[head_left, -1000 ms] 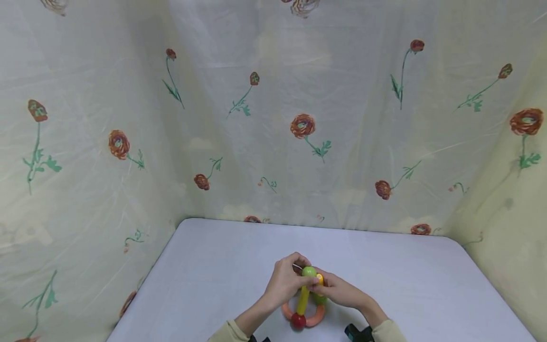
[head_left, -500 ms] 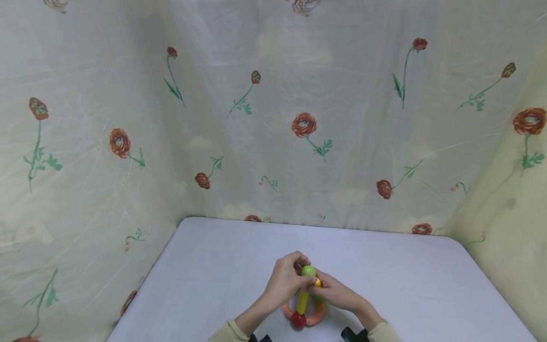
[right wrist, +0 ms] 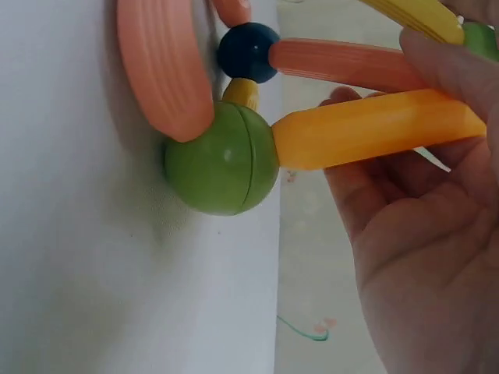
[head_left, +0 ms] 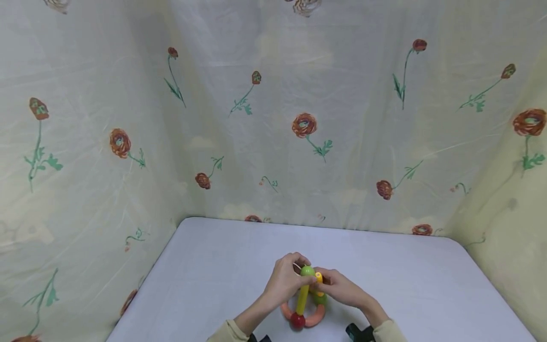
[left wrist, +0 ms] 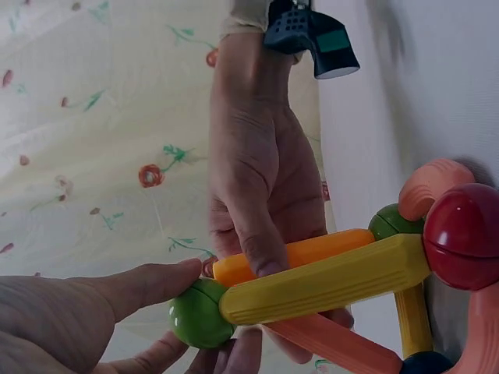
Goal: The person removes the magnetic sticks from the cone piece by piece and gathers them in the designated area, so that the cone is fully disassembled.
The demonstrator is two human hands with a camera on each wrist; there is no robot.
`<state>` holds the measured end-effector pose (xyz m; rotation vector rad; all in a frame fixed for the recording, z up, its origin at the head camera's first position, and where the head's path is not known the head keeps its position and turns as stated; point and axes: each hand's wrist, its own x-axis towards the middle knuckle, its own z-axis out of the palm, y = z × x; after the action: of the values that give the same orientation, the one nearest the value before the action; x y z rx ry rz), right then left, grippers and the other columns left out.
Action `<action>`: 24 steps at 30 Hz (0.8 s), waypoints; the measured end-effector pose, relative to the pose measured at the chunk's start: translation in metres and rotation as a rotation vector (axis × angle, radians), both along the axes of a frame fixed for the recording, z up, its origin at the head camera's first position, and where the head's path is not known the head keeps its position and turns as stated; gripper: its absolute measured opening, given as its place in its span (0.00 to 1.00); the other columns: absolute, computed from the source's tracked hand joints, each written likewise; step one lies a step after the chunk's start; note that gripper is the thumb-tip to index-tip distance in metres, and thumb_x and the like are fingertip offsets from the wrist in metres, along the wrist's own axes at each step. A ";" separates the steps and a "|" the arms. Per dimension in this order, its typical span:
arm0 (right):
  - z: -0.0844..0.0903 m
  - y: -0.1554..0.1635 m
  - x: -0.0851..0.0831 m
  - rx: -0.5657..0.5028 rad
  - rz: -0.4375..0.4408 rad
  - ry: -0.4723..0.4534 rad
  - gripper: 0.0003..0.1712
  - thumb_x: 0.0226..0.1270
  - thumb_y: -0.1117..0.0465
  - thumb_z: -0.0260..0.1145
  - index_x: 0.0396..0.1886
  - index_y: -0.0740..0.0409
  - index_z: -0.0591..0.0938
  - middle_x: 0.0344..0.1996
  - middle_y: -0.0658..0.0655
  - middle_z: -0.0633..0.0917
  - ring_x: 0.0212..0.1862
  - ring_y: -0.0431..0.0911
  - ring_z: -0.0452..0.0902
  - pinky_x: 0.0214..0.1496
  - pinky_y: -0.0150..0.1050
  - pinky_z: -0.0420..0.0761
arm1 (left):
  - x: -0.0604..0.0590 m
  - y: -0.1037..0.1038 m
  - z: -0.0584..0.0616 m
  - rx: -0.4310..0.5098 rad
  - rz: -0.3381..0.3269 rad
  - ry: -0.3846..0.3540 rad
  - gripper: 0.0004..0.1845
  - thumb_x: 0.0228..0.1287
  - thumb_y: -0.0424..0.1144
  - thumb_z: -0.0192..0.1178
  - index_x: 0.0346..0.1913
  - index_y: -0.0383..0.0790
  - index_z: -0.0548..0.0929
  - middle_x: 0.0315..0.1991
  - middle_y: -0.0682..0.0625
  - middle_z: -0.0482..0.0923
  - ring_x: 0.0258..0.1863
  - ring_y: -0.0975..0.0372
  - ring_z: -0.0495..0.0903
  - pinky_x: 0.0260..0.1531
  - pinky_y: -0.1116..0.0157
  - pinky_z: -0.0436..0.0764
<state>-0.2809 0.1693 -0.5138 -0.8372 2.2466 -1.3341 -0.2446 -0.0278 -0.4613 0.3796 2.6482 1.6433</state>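
A toy frame of coloured balls and ribbed sticks stands on the table. In the head view my left hand [head_left: 283,280] pinches a light green ball [head_left: 307,271] on top of an upright yellow stick [head_left: 302,300]. That stick rises from a red ball [head_left: 297,321] joined to curved salmon pieces [head_left: 316,317]. My right hand [head_left: 344,289] holds an orange stick [right wrist: 378,128] between thumb and fingers. The orange stick meets a lower green ball [right wrist: 222,160] in the right wrist view. Beyond it, a straight salmon stick [right wrist: 347,64] extends from a dark blue ball [right wrist: 248,52] behind the right thumb.
The white table [head_left: 222,251] spreads around the frame. Flower-printed curtains [head_left: 273,142] hang behind it and on both sides. A dark wrist device [head_left: 360,333] sits at the right sleeve, and another dark piece [head_left: 259,338] shows near the left sleeve.
My right hand dipped left over the orange stick half a second ago and has shifted back slightly right, showing more of the stick's top and the lower green ball. The left hand keeps its pinch.
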 end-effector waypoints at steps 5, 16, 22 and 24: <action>-0.001 -0.004 0.000 -0.007 -0.030 0.069 0.11 0.73 0.56 0.57 0.48 0.54 0.80 0.43 0.54 0.82 0.41 0.41 0.76 0.44 0.32 0.78 | 0.000 0.000 0.000 -0.013 0.016 -0.017 0.15 0.48 0.39 0.75 0.39 0.43 0.83 0.35 0.53 0.77 0.31 0.66 0.75 0.27 0.72 0.77; -0.004 -0.013 0.004 -0.032 -0.119 0.020 0.22 0.73 0.63 0.54 0.64 0.63 0.71 0.55 0.62 0.80 0.52 0.48 0.79 0.53 0.37 0.81 | 0.000 0.000 0.000 0.006 0.004 -0.030 0.13 0.50 0.38 0.74 0.38 0.43 0.82 0.35 0.53 0.79 0.30 0.64 0.77 0.30 0.72 0.79; 0.002 -0.012 0.009 0.019 -0.094 0.026 0.25 0.75 0.56 0.52 0.67 0.62 0.69 0.57 0.61 0.79 0.54 0.49 0.76 0.58 0.50 0.77 | 0.003 -0.001 0.001 0.029 -0.022 0.009 0.14 0.49 0.37 0.75 0.37 0.42 0.82 0.34 0.53 0.81 0.30 0.65 0.79 0.31 0.72 0.80; 0.003 -0.012 0.010 0.041 -0.087 0.032 0.27 0.75 0.54 0.53 0.68 0.61 0.68 0.58 0.60 0.79 0.53 0.48 0.75 0.58 0.50 0.76 | 0.003 -0.001 0.001 0.036 -0.029 0.029 0.14 0.49 0.37 0.75 0.37 0.41 0.82 0.34 0.53 0.81 0.31 0.66 0.79 0.32 0.72 0.80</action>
<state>-0.2706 0.1573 -0.5103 -0.7598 2.3516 -1.3163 -0.2418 -0.0290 -0.4602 0.4443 2.6239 1.6919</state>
